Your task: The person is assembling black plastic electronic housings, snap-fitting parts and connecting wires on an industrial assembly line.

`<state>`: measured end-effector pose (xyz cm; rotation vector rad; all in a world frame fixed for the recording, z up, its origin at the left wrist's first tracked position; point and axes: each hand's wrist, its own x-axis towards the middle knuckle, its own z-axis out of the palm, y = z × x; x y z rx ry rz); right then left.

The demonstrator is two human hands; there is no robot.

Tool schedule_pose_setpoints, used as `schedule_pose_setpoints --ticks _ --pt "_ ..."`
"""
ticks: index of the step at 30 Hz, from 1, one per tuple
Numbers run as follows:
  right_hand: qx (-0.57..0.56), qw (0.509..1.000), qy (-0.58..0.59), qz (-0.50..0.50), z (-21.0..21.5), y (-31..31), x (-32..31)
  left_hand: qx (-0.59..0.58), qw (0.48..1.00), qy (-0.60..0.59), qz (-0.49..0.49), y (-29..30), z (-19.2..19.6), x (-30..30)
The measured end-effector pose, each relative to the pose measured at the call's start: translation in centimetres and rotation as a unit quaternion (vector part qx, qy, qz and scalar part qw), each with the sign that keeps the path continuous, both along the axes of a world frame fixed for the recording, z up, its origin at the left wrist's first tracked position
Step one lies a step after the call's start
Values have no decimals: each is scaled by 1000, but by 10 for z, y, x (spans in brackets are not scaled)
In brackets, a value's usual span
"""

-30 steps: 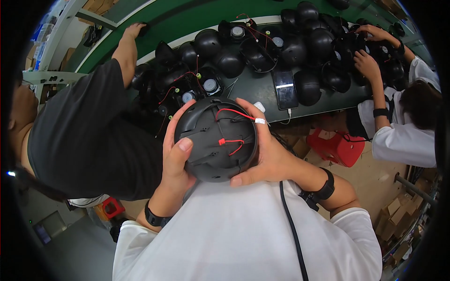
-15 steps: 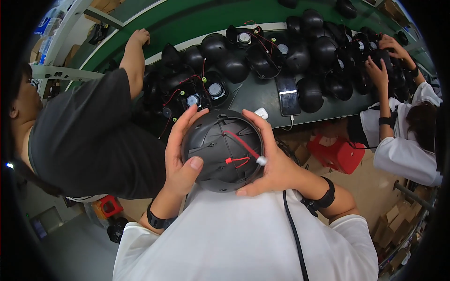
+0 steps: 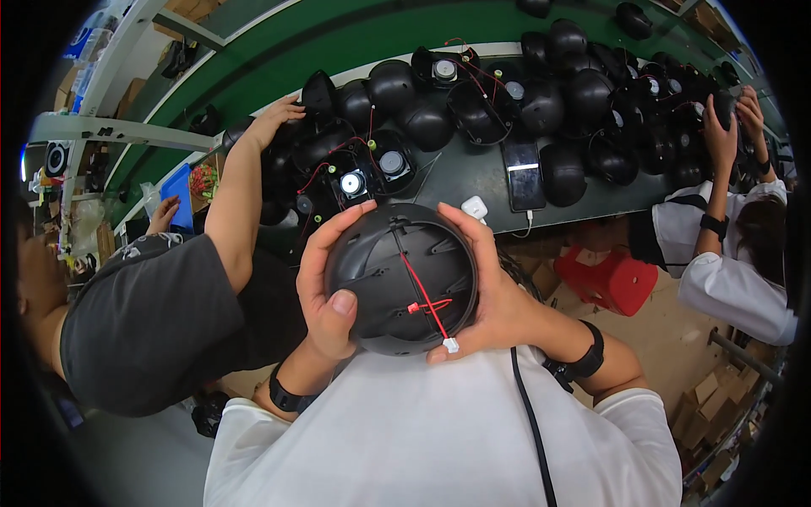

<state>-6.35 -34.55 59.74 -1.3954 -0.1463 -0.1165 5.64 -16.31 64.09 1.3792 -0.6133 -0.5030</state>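
Note:
Between my two hands is a round black plastic shell (image 3: 372, 253), held just in front of my chest with its hollow, ribbed inside facing up. My left hand (image 3: 328, 287) grips its left rim, thumb on the edge. From the right, my right hand (image 3: 494, 291) wraps the other side, thumb under the near rim. A red and black wire (image 3: 416, 275) runs across the inside and ends in a white plug (image 3: 451, 345) at the near rim. A small red connector (image 3: 414, 308) on a looped red wire lies inside the shell.
Black shells (image 3: 422, 125) crowd the green bench (image 3: 473, 182), several with speakers (image 3: 391, 163) and wires. A phone (image 3: 525, 176) on a cable and a white case (image 3: 475, 207) lie at the near edge. People work at both sides. A red stool (image 3: 612, 279) stands right.
The wire's white plug has swung from the shell's right side to its near rim. The person at left has drawn back, reaching over the shells; the person at right has lifted a black piece.

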Motion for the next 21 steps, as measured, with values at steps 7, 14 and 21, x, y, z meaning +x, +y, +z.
schedule_pose_setpoints --ticks 7,14,21 --pt "-3 1000 6 5 0 0 1 -1 1000 11 -6 1 -1 0" --pt "-29 999 -9 9 1 -2 -1 -25 1000 9 -12 1 -4 1" --pt "-36 999 -27 9 1 -3 0 -15 1000 -3 -8 4 -6 2"
